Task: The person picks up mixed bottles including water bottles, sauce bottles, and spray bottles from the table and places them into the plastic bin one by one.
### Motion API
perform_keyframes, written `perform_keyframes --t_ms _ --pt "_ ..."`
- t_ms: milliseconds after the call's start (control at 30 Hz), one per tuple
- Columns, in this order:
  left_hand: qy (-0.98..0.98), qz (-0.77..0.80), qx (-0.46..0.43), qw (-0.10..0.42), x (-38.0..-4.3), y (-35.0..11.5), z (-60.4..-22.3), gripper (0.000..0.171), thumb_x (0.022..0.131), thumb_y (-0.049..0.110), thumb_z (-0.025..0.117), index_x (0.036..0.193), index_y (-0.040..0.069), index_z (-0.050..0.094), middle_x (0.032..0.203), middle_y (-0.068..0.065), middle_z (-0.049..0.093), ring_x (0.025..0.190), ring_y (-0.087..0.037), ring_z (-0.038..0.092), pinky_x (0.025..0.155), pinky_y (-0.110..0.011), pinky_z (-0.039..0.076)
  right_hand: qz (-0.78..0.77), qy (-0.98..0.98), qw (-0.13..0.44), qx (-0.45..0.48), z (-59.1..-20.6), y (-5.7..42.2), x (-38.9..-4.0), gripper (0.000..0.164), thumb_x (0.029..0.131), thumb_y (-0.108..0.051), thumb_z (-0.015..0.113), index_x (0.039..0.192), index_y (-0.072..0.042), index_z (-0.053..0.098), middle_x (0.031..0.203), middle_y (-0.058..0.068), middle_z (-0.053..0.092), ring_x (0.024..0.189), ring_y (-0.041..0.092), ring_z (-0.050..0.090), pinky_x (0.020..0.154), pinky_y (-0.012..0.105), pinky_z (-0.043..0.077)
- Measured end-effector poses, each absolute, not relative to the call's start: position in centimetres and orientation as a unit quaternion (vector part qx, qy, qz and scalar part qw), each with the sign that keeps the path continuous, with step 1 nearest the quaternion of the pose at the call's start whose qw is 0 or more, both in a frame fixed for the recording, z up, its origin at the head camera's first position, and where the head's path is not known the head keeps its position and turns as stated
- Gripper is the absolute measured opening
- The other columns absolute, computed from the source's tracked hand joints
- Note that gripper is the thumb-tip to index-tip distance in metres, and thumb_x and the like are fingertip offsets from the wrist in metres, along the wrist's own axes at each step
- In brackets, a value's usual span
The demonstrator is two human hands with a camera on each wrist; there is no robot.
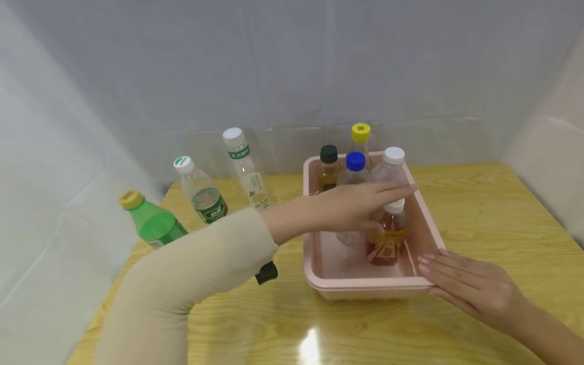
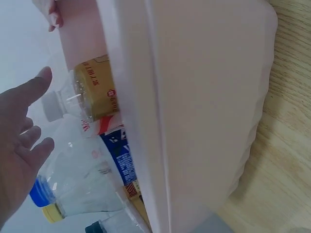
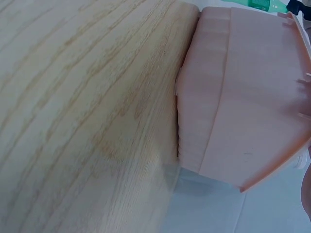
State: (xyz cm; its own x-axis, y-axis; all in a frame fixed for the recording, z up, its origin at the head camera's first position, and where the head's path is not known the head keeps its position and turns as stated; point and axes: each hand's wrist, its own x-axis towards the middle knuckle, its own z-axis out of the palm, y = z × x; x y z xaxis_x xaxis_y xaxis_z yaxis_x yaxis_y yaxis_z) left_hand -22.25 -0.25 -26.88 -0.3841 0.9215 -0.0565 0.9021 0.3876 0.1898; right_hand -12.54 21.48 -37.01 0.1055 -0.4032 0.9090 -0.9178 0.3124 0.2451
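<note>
A pink plastic bin (image 1: 374, 284) holds several upright bottles. Over it reaches my left hand (image 1: 349, 207), fingers extended and thumb apart, just above a white-capped bottle of reddish-brown drink (image 1: 388, 248). The left wrist view shows the same hand (image 2: 22, 141) beside the white cap (image 2: 52, 107), with nothing in its grasp. My right hand (image 1: 479, 289) rests its straight fingers on the bin's near right corner. Around the left hand stand a blue-capped clear bottle (image 1: 355, 162), another white-capped bottle (image 1: 394, 157), a yellow-capped bottle (image 1: 361, 134) and a dark-capped bottle (image 1: 328, 154).
Left of the bin, on the wooden table (image 1: 246, 324), stand a green bottle with a yellow cap (image 1: 157, 223), a clear bottle with a green label (image 1: 207, 200) and a slim white-capped bottle (image 1: 251, 180). My left sleeve (image 1: 191, 268) partly covers them. A grey sheet (image 1: 292, 76) hangs behind.
</note>
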Motion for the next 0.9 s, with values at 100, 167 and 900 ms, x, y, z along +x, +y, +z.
perform_keyframes --t_ms 100,167,900 --pt "0.826 0.090 0.551 0.073 -22.1 -0.9 -26.3 0.085 0.089 0.025 0.066 0.153 0.016 0.011 0.158 -0.001 0.019 0.123 -0.012 0.049 0.091 -0.014 0.045 0.249 -0.619 0.521 0.533 -36.9 21.4 -12.6 0.025 0.092 -0.018 0.062 0.100 0.004 0.072 0.099 0.018 0.071 0.102 0.023 0.067 0.097 0.029 0.049" --pt "0.822 0.103 0.557 0.062 -22.1 -1.4 -26.0 0.085 0.089 0.024 0.066 0.153 0.014 0.011 0.158 -0.002 0.018 0.125 -0.012 0.046 0.089 -0.014 0.045 0.248 -0.617 0.523 0.533 -36.8 21.3 -12.6 0.025 0.091 -0.018 0.062 0.100 0.004 0.072 0.098 0.018 0.071 0.102 0.023 0.067 0.097 0.030 0.049" --pt "0.835 0.196 0.503 -0.106 -20.3 -7.0 -22.8 0.093 0.082 0.034 0.073 0.151 0.007 0.018 0.151 -0.008 0.034 0.127 -0.019 0.048 0.093 -0.028 0.050 0.251 -0.620 0.514 0.536 -37.0 21.2 -12.9 0.026 0.093 -0.018 0.061 0.101 0.003 0.072 0.100 0.017 0.071 0.104 0.023 0.066 0.098 0.029 0.048"
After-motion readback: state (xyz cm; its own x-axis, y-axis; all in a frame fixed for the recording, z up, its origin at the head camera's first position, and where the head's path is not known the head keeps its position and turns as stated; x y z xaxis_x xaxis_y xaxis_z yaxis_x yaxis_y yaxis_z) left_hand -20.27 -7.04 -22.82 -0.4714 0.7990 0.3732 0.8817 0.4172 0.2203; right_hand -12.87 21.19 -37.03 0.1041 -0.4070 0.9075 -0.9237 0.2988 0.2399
